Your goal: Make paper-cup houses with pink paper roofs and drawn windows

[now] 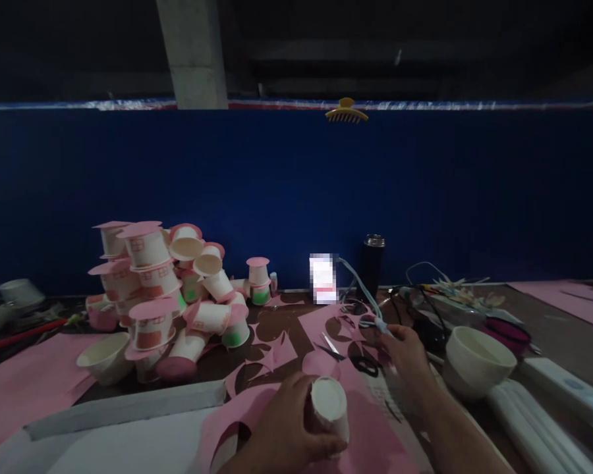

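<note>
My left hand (pixel 284 424) is wrapped around a white paper cup (pixel 329 407), held on its side with the flat bottom facing me, low in the middle of the view. My right hand (pixel 406 359) reaches forward over the pink paper (pixel 370 428) and pinches a small light-coloured stick-like thing (pixel 381 324). Black-handled scissors (pixel 348 355) lie on the pink paper just left of that hand. Pink offcuts with round holes (pixel 271 352) are spread ahead of both hands.
A heap of paper cups with pink paper lids (pixel 163 296) stands at the left. A white bowl (pixel 477 361), a power strip (pixel 568 392), cables and a dark flask (pixel 372 266) sit at the right. A blue partition (pixel 296 191) closes the back.
</note>
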A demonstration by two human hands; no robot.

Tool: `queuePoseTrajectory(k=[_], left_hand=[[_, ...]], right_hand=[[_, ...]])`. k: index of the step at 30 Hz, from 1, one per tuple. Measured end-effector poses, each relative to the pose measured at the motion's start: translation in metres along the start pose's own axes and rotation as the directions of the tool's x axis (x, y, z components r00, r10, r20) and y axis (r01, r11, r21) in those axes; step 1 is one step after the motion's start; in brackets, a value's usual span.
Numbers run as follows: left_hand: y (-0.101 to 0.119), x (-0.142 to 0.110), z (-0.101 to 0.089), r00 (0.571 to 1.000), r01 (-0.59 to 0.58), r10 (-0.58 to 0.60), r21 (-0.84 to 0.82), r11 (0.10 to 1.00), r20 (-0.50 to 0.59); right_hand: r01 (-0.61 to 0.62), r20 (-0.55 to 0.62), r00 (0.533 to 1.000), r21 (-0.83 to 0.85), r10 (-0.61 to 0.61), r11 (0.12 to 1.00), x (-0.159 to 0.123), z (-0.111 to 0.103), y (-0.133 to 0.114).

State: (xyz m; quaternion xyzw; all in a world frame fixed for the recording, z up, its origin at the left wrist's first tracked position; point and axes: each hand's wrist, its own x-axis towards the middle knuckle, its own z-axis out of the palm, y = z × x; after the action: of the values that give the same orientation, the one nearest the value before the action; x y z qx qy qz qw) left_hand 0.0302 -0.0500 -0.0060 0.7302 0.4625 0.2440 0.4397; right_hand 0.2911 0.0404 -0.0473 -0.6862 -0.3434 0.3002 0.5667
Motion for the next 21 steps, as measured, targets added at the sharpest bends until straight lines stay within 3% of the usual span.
queuePoseTrajectory(k=[3,8,13,15,17,21], left_hand=[[-0.005,0.001,0.002,1.0,-0.005,0.005,-0.014,1.0,-0.004],[-0.015,0.004,-0.004,0.998,0.004,-0.004,-0.001,1.0,-0.064],[-0.014,0.006,-0.026,0.993,-0.062,0.06,-0.011,0.998,-0.099],[-0.013,0.007,-0.036,0.984,-0.074,0.067,-0.036,0.997,-0.168],[-0.014,0.008,-0.046,0.954,-0.047,0.015,-0.1,0.994,-0.3],[-0.026,0.013,-0.058,0.836,0.041,-0.124,-0.164,0.986,-0.534]], right_hand=[[0.073,-0.048,0.995,-0.191,-0.083,0.979,-0.005,-0.001,-0.008],[0.217,-0.055,0.962,-0.446,-0.269,0.868,-0.011,0.0,-0.014],[0.24,-0.004,0.953,-0.598,-0.303,0.765,-0.006,0.0,-0.005],[0.239,0.007,0.953,-0.632,-0.302,0.737,-0.004,0.0,-0.002],[0.242,0.018,0.952,-0.655,-0.306,0.716,-0.004,0.0,-0.001],[0.256,0.03,0.945,-0.689,-0.327,0.677,-0.01,-0.001,-0.005]])
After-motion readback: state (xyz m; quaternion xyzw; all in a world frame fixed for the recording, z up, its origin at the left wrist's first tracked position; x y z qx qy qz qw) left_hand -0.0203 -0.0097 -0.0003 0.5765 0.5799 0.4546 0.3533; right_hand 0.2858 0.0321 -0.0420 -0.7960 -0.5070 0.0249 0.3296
